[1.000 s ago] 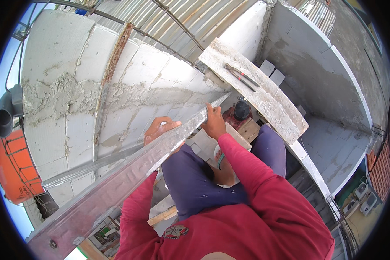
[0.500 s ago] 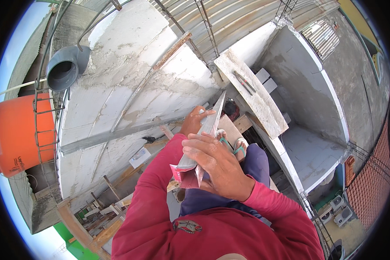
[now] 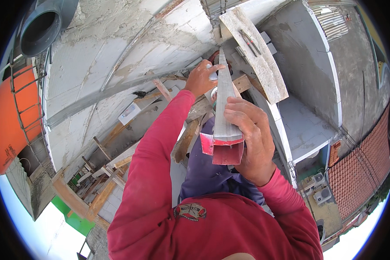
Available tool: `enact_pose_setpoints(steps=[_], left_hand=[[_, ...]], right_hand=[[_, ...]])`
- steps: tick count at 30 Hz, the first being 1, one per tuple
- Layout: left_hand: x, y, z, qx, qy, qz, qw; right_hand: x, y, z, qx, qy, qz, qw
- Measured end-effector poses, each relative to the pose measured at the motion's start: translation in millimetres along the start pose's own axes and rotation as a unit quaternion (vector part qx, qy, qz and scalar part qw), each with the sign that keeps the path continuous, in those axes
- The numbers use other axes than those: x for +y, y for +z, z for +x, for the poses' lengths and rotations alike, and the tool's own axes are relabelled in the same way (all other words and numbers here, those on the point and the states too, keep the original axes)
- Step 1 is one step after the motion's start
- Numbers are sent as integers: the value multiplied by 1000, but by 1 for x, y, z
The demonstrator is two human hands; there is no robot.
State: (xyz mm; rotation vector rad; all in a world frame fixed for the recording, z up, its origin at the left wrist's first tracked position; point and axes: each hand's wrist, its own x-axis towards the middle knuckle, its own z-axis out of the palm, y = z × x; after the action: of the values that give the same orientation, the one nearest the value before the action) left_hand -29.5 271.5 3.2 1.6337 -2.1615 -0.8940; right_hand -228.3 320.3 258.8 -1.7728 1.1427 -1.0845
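A long hollow metal bar (image 3: 228,108), grey outside and reddish inside its rectangular open end, points away from my body, its open end nearest me. My left hand (image 3: 199,79) grips it farther along its length from the left, a finger lying across its top. Between that hand and the bar shows a small white thing (image 3: 212,73) I cannot make out. Around the right side near the open end wraps my right hand (image 3: 255,136), fingers over the top edge. A red flap (image 3: 206,144) sticks out left of the open end.
Pliers (image 3: 250,43) lie on a mortar-stained board (image 3: 264,65) ahead. A pale block wall (image 3: 86,60) rises at left, near a grey pipe elbow (image 3: 40,30), rebar and an orange tank (image 3: 15,117). Timber framing (image 3: 73,199) stands below left; air-conditioner units (image 3: 321,195) sit lower right.
The bar has turned from a slant to pointing nearly straight ahead, its open end moving right and up in view. My right hand went right with it; my left reaches farther forward.
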Motion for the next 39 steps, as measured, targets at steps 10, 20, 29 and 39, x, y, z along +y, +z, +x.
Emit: enact_pose_setpoints(steps=[10, 20, 29, 39], left_hand=[[-1, -3, -1, -17, -28, 4, 999], [3, -3, 7, -10, -31, -2, 999], [-11, -7, 20, 49, -2, -43, 998], [-43, -68, 153, 124, -111, 204, 965]], right_hand=[[-6, 4, 6, 17, 6, -2, 1000], [-2, -2, 13, 24, 2, -12, 1000], [5, -3, 66, 5, 4, -43, 999], [55, 2, 259, -25, -253, -184, 949]])
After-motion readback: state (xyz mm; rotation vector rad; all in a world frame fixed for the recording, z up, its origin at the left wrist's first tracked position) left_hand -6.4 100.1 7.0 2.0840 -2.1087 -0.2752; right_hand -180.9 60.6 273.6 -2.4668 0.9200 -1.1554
